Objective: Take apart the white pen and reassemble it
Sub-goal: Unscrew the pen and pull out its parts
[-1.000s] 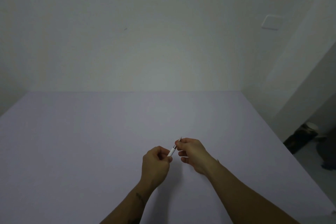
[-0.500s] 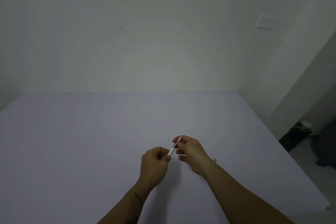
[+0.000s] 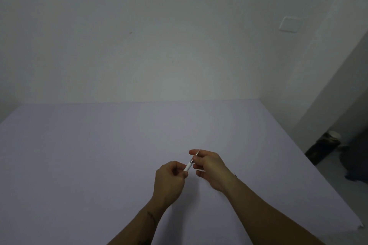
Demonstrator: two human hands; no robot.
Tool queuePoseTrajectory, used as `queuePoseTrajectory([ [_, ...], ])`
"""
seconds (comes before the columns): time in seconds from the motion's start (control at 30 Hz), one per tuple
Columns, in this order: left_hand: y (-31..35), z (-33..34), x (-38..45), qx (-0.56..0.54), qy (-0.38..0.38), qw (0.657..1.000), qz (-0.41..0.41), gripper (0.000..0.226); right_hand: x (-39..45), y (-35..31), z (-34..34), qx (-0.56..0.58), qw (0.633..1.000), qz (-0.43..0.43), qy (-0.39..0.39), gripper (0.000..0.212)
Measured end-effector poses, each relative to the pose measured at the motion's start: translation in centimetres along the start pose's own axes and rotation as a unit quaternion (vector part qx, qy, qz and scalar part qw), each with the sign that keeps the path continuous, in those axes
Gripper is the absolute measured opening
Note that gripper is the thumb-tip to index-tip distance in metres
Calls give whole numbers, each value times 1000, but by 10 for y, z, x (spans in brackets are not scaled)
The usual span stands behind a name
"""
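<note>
1. Held above a pale lilac tabletop (image 3: 99, 155): a white pen (image 3: 188, 166), tilted, metal tip up and away.
2. Left hand (image 3: 169, 180) curled, fingers (image 3: 184, 174) clamped on the pen's white barrel at its lower end.
3. Right hand (image 3: 211, 167) just beside, fingers (image 3: 194, 152) pinched on the slim metal tip section.
4. Both forearms bare, reaching in from the lower edge.
5. Behind: plain wall with a white switch plate (image 3: 289, 24); dark bin (image 3: 320, 148) on the floor at right.
</note>
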State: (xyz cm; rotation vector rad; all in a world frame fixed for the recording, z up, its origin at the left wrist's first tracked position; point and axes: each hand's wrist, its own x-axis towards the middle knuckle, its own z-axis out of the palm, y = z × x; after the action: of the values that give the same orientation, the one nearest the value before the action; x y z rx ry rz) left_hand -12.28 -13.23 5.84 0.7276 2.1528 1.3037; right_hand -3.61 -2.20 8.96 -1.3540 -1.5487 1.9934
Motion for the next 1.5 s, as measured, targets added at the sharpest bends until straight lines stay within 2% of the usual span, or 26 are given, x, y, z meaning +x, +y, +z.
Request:
queuePoseTrajectory([
  [0.13, 0, -2, 2, -7, -3, 1000, -2, 12, 2, 1, 1, -26, 999, 27, 5, 9],
  [0.6, -5, -3, 13, -7, -22, 1000, -10, 16, 12, 1, 4, -9, 1000, 14, 9, 27],
  [1.07, -7, 7, 18, -16, -36, 999, -11, 16, 22, -2, -12, 14, 998, -9, 57, 21],
  [1.5, 9, 44, 24, 6, -34, 999, -17, 15, 40, -18, -61, 32, 999, -12, 19, 19],
])
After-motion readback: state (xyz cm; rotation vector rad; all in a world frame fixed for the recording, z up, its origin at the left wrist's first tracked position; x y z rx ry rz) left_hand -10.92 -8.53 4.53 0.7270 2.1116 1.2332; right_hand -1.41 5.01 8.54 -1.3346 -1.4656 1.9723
